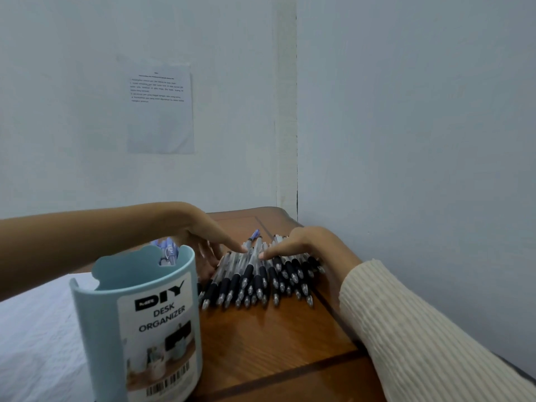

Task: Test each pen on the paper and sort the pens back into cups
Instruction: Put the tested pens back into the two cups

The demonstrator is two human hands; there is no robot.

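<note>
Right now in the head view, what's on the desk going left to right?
White sheet → blue desk organizer cup → left hand → right hand → cream sleeve. The pens lie under both hands, so they are left unplaced.

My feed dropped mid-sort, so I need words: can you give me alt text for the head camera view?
The left hand and right hand touch a heap of black-gripped pens on a wooden table. A pale blue cup stands nearer the camera at left, with a few purple pens in it, by a white sheet.
</note>
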